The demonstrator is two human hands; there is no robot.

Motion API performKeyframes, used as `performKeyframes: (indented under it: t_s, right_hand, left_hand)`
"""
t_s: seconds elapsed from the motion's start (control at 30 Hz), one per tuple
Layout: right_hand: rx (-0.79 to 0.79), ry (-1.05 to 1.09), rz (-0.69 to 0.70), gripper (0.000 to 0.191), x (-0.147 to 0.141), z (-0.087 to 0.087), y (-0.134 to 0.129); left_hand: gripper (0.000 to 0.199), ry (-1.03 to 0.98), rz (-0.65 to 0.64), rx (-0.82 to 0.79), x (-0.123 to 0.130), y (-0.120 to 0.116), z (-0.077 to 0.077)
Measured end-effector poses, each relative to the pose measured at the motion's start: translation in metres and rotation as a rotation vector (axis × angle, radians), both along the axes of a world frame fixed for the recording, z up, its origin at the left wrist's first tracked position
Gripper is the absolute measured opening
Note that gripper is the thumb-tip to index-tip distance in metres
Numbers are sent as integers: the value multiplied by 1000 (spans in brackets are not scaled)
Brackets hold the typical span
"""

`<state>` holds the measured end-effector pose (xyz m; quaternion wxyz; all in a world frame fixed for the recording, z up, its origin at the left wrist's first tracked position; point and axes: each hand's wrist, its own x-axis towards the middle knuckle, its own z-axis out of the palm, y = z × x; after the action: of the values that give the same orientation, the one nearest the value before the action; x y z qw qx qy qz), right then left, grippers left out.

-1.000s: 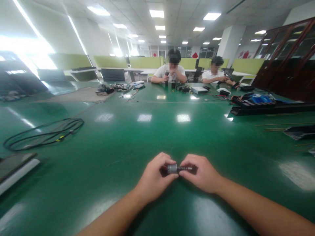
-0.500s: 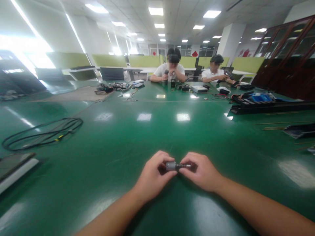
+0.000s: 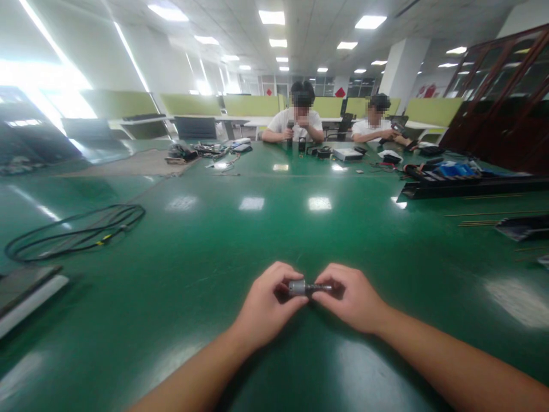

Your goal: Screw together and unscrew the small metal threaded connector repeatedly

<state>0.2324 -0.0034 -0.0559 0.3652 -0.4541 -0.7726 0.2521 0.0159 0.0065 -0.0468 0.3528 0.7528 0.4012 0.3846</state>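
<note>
A small electric motor point(image 3: 297, 288), a silvery-grey cylinder with a dark, ridged shaft, lies level between my hands just above the green table. My left hand point(image 3: 268, 306) is closed round the grey body, thumb below and fingers above. At the other end, my right hand point(image 3: 355, 300) pinches around the shaft between thumb and forefinger, and its bright tip shows inside the curl of the fingers. The fingers partly cover both ends.
Coiled black cable point(image 3: 77, 229) lies at left, above a flat panel point(image 3: 32, 303) on the near edge. Black channel pieces point(image 3: 472, 186) and thin brass rods point(image 3: 480, 223) lie at right. Two people sit across the green table point(image 3: 206, 240) among electronic parts.
Both my hands keep the same hold on the motor, with hardly any movement. Across the table, the nearer person's head has lifted slightly.
</note>
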Motion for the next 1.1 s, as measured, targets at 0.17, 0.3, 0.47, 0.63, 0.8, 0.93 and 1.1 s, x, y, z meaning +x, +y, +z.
performKeyframes:
  t_s: [0.17, 0.3, 0.47, 0.63, 0.8, 0.93, 1.1]
  right_hand:
    - [2, 0, -2, 5, 0, 0, 0]
    - [12, -3, -3, 5, 0, 0, 0]
    - [35, 0, 6, 3, 1, 1, 0]
    - [37, 10, 21, 3, 1, 1, 0]
    - [33, 15, 13, 5, 1, 0, -1]
    - [27, 7, -2, 7, 0, 0, -1]
    - [17, 11, -7, 7, 1, 0, 0]
  left_hand:
    - [22, 3, -2, 5, 0, 0, -1]
    - [22, 10, -14, 28, -1, 0, -1]
    - [22, 12, -20, 39, -1, 1, -1]
    - [24, 2, -24, 40, 0, 1, -1]
    - [23, -6, -27, 58, 0, -1, -1]
    - [23, 4, -18, 65, 0, 0, 0]
    - [23, 4, -3, 46, 1, 0, 0]
